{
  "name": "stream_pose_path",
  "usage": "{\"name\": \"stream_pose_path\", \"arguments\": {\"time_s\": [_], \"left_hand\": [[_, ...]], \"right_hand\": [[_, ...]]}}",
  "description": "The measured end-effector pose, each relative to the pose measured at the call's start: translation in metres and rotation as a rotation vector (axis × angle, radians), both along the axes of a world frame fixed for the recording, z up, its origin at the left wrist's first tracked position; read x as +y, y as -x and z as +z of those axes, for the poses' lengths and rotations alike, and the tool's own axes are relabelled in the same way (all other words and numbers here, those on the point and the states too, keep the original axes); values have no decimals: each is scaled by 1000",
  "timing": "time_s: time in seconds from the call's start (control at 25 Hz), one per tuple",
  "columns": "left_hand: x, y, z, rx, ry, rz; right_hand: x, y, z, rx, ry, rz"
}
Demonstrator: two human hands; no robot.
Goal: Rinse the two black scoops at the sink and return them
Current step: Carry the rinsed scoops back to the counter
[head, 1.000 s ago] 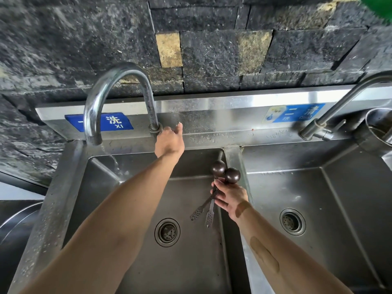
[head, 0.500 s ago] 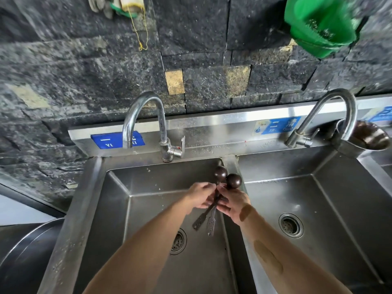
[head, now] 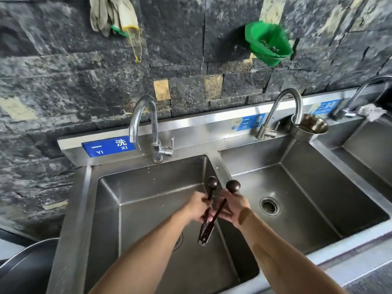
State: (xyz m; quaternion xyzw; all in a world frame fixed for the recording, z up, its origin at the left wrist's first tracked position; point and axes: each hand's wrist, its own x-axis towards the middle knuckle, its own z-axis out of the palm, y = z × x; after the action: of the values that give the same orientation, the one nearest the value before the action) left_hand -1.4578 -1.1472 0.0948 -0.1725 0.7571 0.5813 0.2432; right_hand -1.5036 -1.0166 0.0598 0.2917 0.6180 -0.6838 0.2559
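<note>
Scoops (head: 213, 209), 2 round-bowled and slim-handled, 1 gripped in each hand (head: 196, 207) (head: 236, 209) over the steel sink (head: 148, 200).

Steel sink unit (head: 214, 161), multiple basins. Landmark: left faucet (head: 148, 128) on the back ledge. Right of it, second faucet (head: 282, 111), steel cup (head: 308, 127) just beside that, third faucet (head: 360, 96) with white rag (head: 371, 111) farther right.

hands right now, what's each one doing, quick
Left hand: fingers curled round the handle of the left scoop.
Right hand: grips the handle of the right scoop.
</note>
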Motion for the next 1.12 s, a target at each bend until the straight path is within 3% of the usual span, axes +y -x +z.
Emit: {"name": "stream_pose_path", "arguments": {"time_s": [0.24,0.56,0.84,1.12], "left_hand": [[22,-31,-1,82,-92,-10],[122,-48,-12,18,-163,-64],[238,-90,-12,-49,-196,-397],[366,-151,-17,41,-87,-772]], "right_hand": [[42,-58,12,-26,-67,-296],[137,-146,28,-34,6,-593],[232,-225,32,-14,61,-787],[339,-318,27,53,57,-1004]]}}
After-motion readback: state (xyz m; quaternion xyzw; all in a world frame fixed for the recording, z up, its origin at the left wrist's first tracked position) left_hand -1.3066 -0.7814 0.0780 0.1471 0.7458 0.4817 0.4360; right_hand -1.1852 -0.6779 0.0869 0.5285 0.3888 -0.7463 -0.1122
